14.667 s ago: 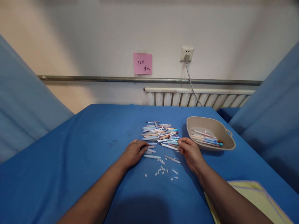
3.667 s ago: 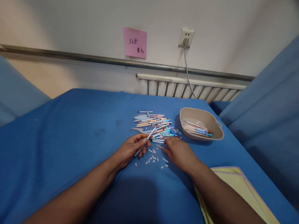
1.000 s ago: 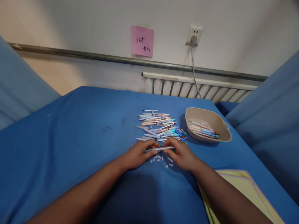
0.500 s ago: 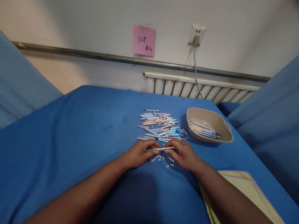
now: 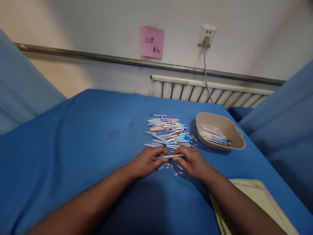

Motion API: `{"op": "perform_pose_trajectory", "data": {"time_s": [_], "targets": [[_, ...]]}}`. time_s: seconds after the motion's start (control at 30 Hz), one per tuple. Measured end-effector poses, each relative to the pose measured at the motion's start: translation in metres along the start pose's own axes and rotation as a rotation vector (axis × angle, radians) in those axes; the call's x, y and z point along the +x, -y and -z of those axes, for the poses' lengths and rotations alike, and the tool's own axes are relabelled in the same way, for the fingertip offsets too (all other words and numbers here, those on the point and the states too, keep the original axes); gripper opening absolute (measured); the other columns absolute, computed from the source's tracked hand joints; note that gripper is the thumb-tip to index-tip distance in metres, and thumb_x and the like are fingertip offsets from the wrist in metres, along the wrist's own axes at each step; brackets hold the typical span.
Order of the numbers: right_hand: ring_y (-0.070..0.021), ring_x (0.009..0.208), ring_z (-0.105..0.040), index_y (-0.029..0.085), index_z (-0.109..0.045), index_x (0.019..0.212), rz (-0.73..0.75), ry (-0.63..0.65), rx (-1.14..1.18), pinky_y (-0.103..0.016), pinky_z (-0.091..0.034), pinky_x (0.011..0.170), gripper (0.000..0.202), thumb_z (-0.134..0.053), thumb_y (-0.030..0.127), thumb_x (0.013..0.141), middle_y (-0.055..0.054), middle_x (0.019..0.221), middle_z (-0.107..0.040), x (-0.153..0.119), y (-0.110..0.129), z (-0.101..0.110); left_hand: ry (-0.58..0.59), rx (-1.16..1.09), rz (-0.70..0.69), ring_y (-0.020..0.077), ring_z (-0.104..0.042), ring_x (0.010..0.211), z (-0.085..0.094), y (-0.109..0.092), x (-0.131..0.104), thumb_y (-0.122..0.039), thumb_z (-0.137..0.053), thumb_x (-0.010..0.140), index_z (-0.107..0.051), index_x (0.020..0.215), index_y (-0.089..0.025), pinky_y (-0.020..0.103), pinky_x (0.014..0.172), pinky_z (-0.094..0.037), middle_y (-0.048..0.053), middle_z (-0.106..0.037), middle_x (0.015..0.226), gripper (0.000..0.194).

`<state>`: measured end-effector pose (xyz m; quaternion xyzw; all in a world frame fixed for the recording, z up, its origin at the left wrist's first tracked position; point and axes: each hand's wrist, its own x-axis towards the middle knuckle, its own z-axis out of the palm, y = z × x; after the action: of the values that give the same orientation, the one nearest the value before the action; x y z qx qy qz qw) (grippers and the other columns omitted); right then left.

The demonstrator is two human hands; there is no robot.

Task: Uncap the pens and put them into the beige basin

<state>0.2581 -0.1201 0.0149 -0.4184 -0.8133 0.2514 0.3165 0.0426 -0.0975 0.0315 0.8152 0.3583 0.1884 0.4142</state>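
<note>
A slim pale pen [image 5: 170, 156] lies level between my two hands, low over the blue cloth. My left hand [image 5: 151, 160] pinches its left part between thumb and fingers. At its other end my right hand [image 5: 191, 160] is closed on it the same way. Whether the pen is one piece or two parts pushed together I cannot tell. Just beyond the hands is a loose heap of pens and pen parts [image 5: 168, 129], with white refills and blue and orange pieces. Several small white tips [image 5: 167, 165] are scattered below the hands.
Right of the heap stands a beige basket [image 5: 221, 119] with several pens in it. A yellow cloth [image 5: 256, 199] lies by my right forearm. Behind the table are a radiator [image 5: 190, 91], a metal pipe [image 5: 110, 58] and a plugged-in socket [image 5: 206, 35].
Both hands keep their hold on the pen in almost the same place. The view has shifted very slightly; the heap and basket look unchanged.
</note>
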Motion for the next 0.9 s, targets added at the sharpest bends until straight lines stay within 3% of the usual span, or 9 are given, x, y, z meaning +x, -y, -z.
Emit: {"op": "perform_pose_trajectory", "data": {"time_s": [0.23,0.4,0.6,0.9], "targets": [[-0.0158,0.076,-0.064,0.021,-0.063,0.09,-0.077,0.026,0.047,-0.025,-0.045,0.067,0.013,-0.055,0.03,0.088,-0.002,0.082,-0.071,0.0007,-0.0013,-0.0013,0.01,0.198,-0.046,0.019,-0.061,0.092,-0.0014,0.0,-0.0006,-0.036,-0.045,0.092,-0.063,0.105,-0.02,0.024,0.078,-0.043,0.005,-0.068,0.1,0.027],[-0.0137,0.073,-0.063,0.02,-0.063,0.09,-0.074,0.055,0.032,-0.023,-0.043,0.065,0.015,-0.052,0.03,0.09,-0.001,0.08,-0.069,0.0007,0.0023,-0.0003,0.016,0.254,-0.055,0.0175,-0.062,0.086,-0.0015,0.0021,0.0002,-0.033,-0.046,0.092,-0.063,0.101,-0.019,0.023,0.074,-0.043,0.004,-0.068,0.094,0.025],[-0.0103,0.057,-0.056,0.019,-0.059,0.079,-0.11,0.107,0.029,-0.02,-0.039,0.057,0.022,-0.045,0.03,0.093,0.002,0.062,-0.062,0.0023,0.0025,-0.001,0.015,0.282,-0.077,0.0178,-0.061,0.089,-0.0013,0.0002,-0.001,-0.033,-0.046,0.092,-0.062,0.104,-0.02,0.023,0.074,-0.043,0.005,-0.068,0.098,0.025],[-0.0102,0.055,-0.055,0.019,-0.058,0.079,-0.201,0.193,0.16,-0.02,-0.039,0.055,0.022,-0.046,0.032,0.092,0.003,0.061,-0.061,0.0014,-0.0024,0.0043,0.077,0.246,-0.095,0.0144,-0.058,0.076,0.0068,0.0068,-0.0002,-0.029,-0.045,0.091,-0.064,0.091,-0.018,0.02,0.066,-0.039,0.002,-0.065,0.082,0.022]]}}
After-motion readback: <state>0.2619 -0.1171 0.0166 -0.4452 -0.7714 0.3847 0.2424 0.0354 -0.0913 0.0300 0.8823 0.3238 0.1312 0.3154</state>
